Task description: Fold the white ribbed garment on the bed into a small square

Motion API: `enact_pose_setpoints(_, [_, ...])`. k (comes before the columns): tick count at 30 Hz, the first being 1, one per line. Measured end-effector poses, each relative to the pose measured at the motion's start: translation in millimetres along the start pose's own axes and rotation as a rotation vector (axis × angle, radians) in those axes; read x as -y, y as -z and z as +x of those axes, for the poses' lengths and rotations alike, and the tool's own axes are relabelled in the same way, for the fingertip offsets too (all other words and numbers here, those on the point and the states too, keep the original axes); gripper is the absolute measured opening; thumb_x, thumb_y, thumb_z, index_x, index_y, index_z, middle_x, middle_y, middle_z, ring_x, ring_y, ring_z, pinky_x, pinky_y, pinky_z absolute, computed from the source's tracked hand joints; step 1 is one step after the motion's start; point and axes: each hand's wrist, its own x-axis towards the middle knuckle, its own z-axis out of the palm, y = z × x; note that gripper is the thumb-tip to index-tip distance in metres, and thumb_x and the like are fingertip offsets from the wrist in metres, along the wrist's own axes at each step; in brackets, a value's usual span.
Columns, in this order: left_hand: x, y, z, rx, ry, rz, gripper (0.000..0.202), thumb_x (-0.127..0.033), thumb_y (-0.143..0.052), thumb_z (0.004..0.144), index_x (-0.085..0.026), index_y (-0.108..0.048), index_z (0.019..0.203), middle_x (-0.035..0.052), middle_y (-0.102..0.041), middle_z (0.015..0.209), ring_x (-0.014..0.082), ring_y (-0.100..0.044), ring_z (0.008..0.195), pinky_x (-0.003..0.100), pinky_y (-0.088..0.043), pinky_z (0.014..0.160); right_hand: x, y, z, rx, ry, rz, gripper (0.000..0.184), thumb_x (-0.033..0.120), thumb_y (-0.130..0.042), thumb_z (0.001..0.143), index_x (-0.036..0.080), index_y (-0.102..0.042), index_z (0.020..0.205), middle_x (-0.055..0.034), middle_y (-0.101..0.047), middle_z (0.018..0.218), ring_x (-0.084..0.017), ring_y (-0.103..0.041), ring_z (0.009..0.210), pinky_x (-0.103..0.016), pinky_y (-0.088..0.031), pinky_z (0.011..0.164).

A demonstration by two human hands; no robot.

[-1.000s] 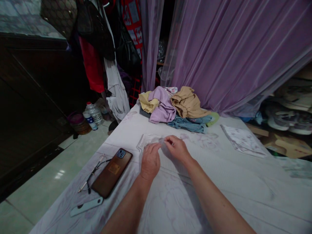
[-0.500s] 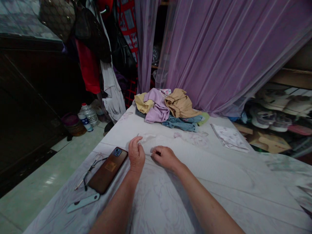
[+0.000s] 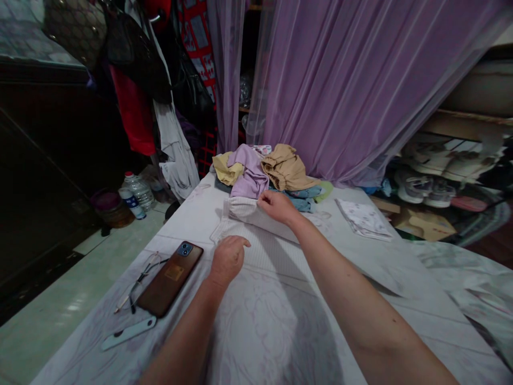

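Note:
White finely ribbed pants (image 3: 262, 243) lie on the bed, with the gathered waistband (image 3: 226, 211) at the left and the length running off to the right. My right hand (image 3: 276, 207) pinches the far upper edge near the waistband and holds that layer raised as a fold. On the near side, my left hand (image 3: 229, 258) rests on the lower layer beside the waist edge, thumb held apart; its other fingertips are partly hidden. Just beyond the right hand is a heap of clothes, including a lilac garment (image 3: 250, 174), tan elastic-waist pants (image 3: 289, 168) and a yellow garment (image 3: 227, 170).
Left of my hands lie a brown-cased phone (image 3: 171, 278), eyeglasses (image 3: 140, 280) and a pale folding tool (image 3: 129, 332). A folded patterned cloth (image 3: 364, 218) is at the right. Bottles (image 3: 138, 192) stand on the floor; a purple curtain (image 3: 328, 91) hangs behind the bed (image 3: 264, 331).
My right hand has moved up and away, lifting the pants' upper layer into a fold. My left hand has lowered onto the near waist edge. The view has shifted slightly right.

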Motion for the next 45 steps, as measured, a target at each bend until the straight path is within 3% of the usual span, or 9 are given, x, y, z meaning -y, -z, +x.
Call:
enact_pose_setpoints(7, [-6,-16.0,12,0.302,0.008,0.179,0.036,-0.021,-0.044,0.093,-0.016,-0.065,0.122,0.0088,-0.066,0.130,0.0225,-0.055,0.127,0.040,-0.040,0.112,-2,9,11,0.000,-0.006,-0.154,0.018,0.026,-0.052,0.088,0.019,-0.068,0.093,-0.0038,-0.071,0.087,-0.016,-0.058,0.075,-0.024,-0.035,0.065])
enact_pose_setpoints(11, [-5,-15.3,29,0.404,0.064,0.345,0.044,-0.033,-0.044,0.096,-0.010,-0.060,0.130,0.0143,-0.058,0.140,0.0283,-0.044,0.138,0.044,-0.033,0.117,4,19,15,-0.040,0.014,-0.185,0.021,0.029,-0.052,0.089,0.020,-0.069,0.098,-0.0040,-0.072,0.090,-0.017,-0.059,0.078,-0.025,-0.035,0.065])
enact_pose_setpoints(16, [15,-6.9,35,0.485,0.147,0.469,0.050,-0.038,-0.047,0.096,-0.008,-0.054,0.135,0.0185,-0.049,0.147,0.0308,-0.042,0.139,0.044,-0.034,0.114,7,22,16,-0.032,0.041,-0.187,0.020,0.029,-0.053,0.088,0.020,-0.070,0.096,-0.0040,-0.073,0.092,-0.017,-0.059,0.080,-0.026,-0.033,0.065])
enact_pose_setpoints(24, [14,3.2,51,0.515,0.135,0.468,0.038,-0.041,-0.044,0.097,-0.016,-0.067,0.115,0.0132,-0.053,0.144,0.0268,-0.049,0.132,0.040,-0.041,0.109,1,17,11,-0.016,0.062,-0.137,0.017,0.026,-0.053,0.087,0.019,-0.068,0.090,-0.0031,-0.071,0.083,-0.016,-0.057,0.073,-0.025,-0.033,0.064])
enact_pose_setpoints(27, [12,3.5,56,0.508,0.193,0.453,0.032,-0.042,-0.046,0.096,-0.022,-0.066,0.109,0.0088,-0.055,0.141,0.0269,-0.049,0.129,0.048,-0.042,0.106,-1,15,7,-0.014,0.094,-0.083,0.016,0.025,-0.053,0.086,0.018,-0.067,0.088,-0.0029,-0.069,0.081,-0.015,-0.056,0.072,-0.024,-0.033,0.064])
enact_pose_setpoints(31, [21,2.7,52,0.528,0.272,0.425,0.031,-0.044,-0.044,0.096,-0.027,-0.060,0.116,0.0078,-0.056,0.137,0.0277,-0.044,0.133,0.067,-0.030,0.108,-2,12,-4,0.054,0.153,0.029,0.017,0.024,-0.051,0.087,0.016,-0.066,0.085,-0.0011,-0.065,0.076,-0.013,-0.051,0.068,-0.023,-0.032,0.063])
enact_pose_setpoints(34, [32,5.1,45,0.546,0.253,0.424,0.041,-0.044,-0.044,0.095,-0.026,-0.053,0.131,0.0117,-0.045,0.150,0.0299,-0.034,0.143,0.068,-0.021,0.112,0,6,-16,0.129,0.178,0.119,0.016,0.024,-0.051,0.086,0.016,-0.065,0.082,0.0008,-0.062,0.073,-0.012,-0.049,0.065,-0.022,-0.032,0.062])
enact_pose_setpoints(38, [45,15.9,36,0.552,0.262,0.472,0.051,-0.042,-0.043,0.096,-0.025,-0.044,0.144,0.0123,-0.038,0.156,0.0315,-0.026,0.147,0.066,-0.016,0.115,5,-12,-36,0.272,0.205,0.227,0.012,0.022,-0.054,0.084,0.016,-0.064,0.080,0.0032,-0.059,0.070,-0.010,-0.048,0.064,-0.021,-0.032,0.061])
enact_pose_setpoints(45, [54,36.3,27,0.549,0.336,0.497,0.042,-0.036,-0.044,0.094,-0.032,-0.059,0.134,0.0072,-0.039,0.156,0.0336,-0.023,0.148,0.065,-0.018,0.115,9,-57,-67,0.401,0.181,0.274,0.012,0.017,-0.056,0.081,0.017,-0.066,0.076,0.0045,-0.059,0.067,-0.010,-0.049,0.063,-0.020,-0.031,0.059])
